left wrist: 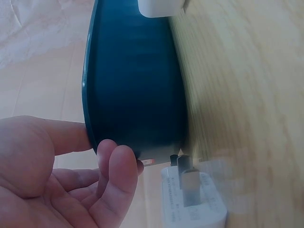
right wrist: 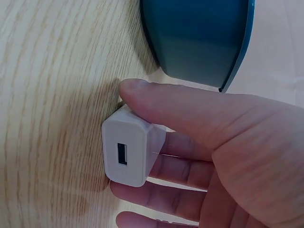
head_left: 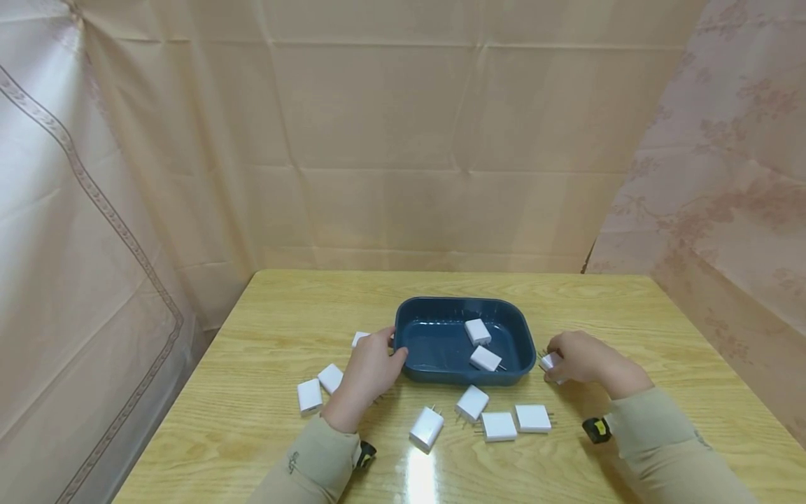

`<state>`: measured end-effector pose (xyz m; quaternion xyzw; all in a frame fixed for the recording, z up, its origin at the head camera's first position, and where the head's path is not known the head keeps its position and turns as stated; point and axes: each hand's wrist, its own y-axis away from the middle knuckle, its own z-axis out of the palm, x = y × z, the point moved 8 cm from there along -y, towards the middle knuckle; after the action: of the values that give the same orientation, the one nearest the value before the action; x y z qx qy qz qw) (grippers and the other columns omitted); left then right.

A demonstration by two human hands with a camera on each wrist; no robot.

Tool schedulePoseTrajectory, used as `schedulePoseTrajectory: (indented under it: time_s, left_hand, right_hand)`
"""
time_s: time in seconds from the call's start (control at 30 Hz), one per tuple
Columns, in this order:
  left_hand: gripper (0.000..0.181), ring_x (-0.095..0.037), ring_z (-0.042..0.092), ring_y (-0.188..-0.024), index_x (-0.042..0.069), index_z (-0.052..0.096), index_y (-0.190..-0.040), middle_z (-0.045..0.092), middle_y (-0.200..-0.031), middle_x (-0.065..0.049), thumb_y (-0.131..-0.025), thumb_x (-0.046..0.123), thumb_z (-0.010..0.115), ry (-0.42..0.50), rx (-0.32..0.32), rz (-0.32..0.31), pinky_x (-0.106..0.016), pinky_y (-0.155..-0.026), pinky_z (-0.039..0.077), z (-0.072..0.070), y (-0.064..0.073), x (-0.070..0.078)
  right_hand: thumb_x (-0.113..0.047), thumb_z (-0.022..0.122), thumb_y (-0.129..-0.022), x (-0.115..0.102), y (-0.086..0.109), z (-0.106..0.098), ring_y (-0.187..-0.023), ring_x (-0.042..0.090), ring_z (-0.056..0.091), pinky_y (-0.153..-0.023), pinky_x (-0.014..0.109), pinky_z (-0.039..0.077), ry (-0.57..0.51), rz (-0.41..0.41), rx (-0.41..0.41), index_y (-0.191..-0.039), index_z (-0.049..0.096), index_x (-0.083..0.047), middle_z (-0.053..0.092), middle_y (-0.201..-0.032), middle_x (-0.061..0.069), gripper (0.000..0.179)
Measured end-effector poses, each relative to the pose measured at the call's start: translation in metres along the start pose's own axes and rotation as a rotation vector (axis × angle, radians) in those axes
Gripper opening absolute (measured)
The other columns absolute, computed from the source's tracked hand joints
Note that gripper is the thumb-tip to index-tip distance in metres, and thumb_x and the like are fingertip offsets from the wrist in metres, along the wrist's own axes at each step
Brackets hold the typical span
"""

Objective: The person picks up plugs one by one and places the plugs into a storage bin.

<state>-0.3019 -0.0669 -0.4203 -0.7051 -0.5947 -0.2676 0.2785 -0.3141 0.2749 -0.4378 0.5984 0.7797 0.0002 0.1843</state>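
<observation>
A dark blue rectangular tray (head_left: 441, 378) lies on the table, with two white USB charger plugs, one (head_left: 477, 332) behind the other (head_left: 485, 358), in its right half. My left hand (head_left: 371, 371) grips the tray's left end, thumb at the rim and fingers against the outer wall in the left wrist view. Right of the tray, my right hand (head_left: 582, 360) holds another white charger plug (right wrist: 126, 152) between thumb and fingers, low over the wood. Its USB port shows in the right wrist view.
Several more white charger plugs lie in front of the tray, among them one (head_left: 426, 428) near the middle and one (head_left: 532, 418) at right. Others (head_left: 310, 397) lie left, beside my left forearm. Beige cloth (head_left: 428, 140) hangs behind the wooden table (head_left: 239, 434).
</observation>
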Motion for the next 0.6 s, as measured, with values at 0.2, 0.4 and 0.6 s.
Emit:
schedulePoseTrajectory:
  time_s: [0.2, 0.4, 0.6]
  left_hand:
    - [0.048, -0.022, 0.067, -0.092, -0.007, 0.057, -0.139, 0.070, -0.117, -0.019, -0.099, 0.018, 0.067, -0.004, 0.003, 0.002, -0.033, -0.065, 0.052, 0.0000, 0.0002, -0.0004]
    - [0.048, -0.021, 0.065, -0.086, -0.008, 0.057, -0.138, 0.070, -0.116, -0.020, -0.098, 0.017, 0.067, -0.002, 0.003, 0.010, -0.031, -0.061, 0.051, -0.0005, 0.0006, 0.0007]
    - [0.048, -0.020, 0.065, -0.083, -0.008, 0.057, -0.138, 0.070, -0.115, -0.020, -0.098, 0.016, 0.067, 0.008, 0.001, 0.010, -0.031, -0.059, 0.050, -0.0008, 0.0009, 0.0014]
  right_hand:
    - [-0.020, 0.087, -0.078, 0.0020, -0.0009, 0.0014, -0.078, 0.021, 0.057, -0.072, 0.042, 0.051, 0.000, -0.014, 0.008, -0.107, 0.070, 0.006, 0.065, -0.088, 0.004, 0.043]
    - [-0.018, 0.087, -0.078, 0.0024, -0.0014, 0.0018, -0.076, 0.020, 0.055, -0.071, 0.040, 0.050, 0.011, -0.017, 0.005, -0.107, 0.071, 0.005, 0.063, -0.086, 0.003, 0.040]
    - [-0.015, 0.085, -0.078, 0.0005, -0.0004, -0.0010, -0.075, 0.019, 0.055, -0.070, 0.039, 0.050, 0.011, -0.024, 0.014, -0.106, 0.071, 0.005, 0.063, -0.086, 0.003, 0.037]
